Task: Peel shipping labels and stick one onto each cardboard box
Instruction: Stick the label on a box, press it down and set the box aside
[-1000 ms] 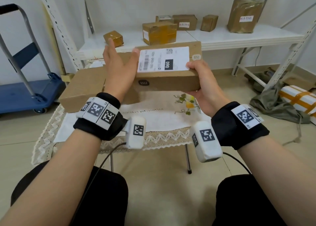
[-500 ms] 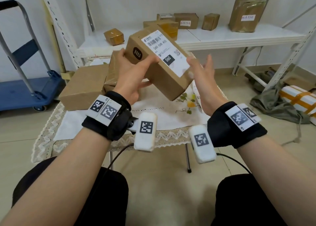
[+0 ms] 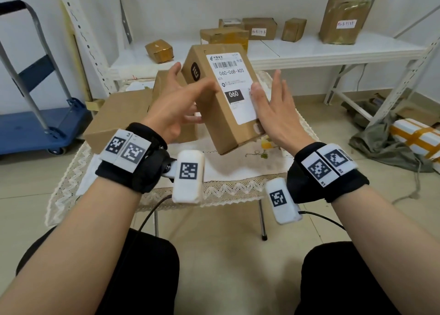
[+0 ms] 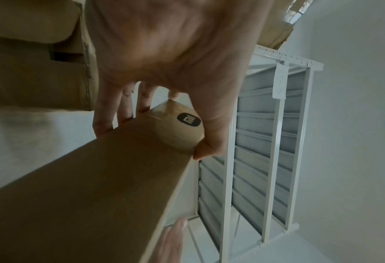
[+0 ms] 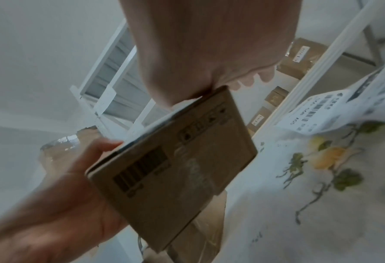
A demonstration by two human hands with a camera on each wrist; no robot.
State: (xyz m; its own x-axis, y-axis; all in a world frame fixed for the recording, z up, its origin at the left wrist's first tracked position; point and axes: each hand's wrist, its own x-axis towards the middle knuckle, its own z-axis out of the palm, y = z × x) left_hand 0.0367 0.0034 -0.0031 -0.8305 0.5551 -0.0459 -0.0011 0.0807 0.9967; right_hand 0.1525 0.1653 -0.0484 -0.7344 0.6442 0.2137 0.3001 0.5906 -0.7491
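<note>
A brown cardboard box [image 3: 215,121] is held tilted in the air above the table, with a white shipping label [image 3: 234,76] stuck on its upper face. My left hand [image 3: 177,105] grips its left side, thumb on the upper edge and fingers behind, as the left wrist view shows on the box [image 4: 97,186]. My right hand [image 3: 276,109] stays straight-fingered at the box's right edge, its thumb pressing on the label. In the right wrist view the box [image 5: 182,174] shows a printed barcode side, and a sheet of labels [image 5: 335,106] lies on the cloth.
Two more brown boxes [image 3: 119,119] [image 3: 166,83] sit on the small table with a lace cloth [image 3: 238,171]. Behind it a white shelf [image 3: 309,50] carries several boxes, some labelled. A blue cart [image 3: 31,129] stands at left; a cloth bundle and a taped parcel [image 3: 419,136] lie on the floor at right.
The box has turned from level and sideways to lengthwise and tilted. My right hand has let go of its end and now lies flat on the label; my left hand has taken hold.
</note>
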